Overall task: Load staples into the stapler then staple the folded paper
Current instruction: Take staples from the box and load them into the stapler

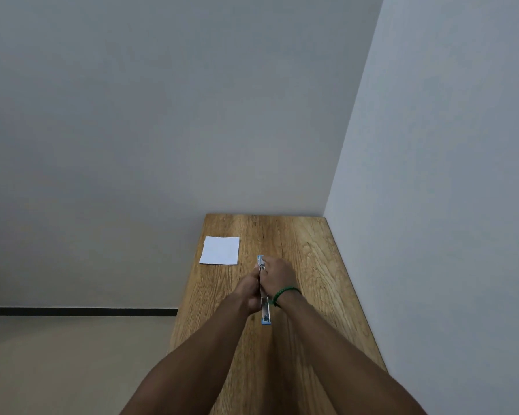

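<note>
2-handedly gripping the opened stapler, clenching its side with the left hand, curling the right hand over its 12 o'clock end, leaving the folded paper at 10 o'clock, probably best keeping the stapler level while loading.

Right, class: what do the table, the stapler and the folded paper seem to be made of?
Table: wood or wood-look laminate, matt, grain lines visible. Stapler: bright reflective metal channel; blue ends, probably plastic. Folded paper: thin white matt sheet, so paper.
</note>
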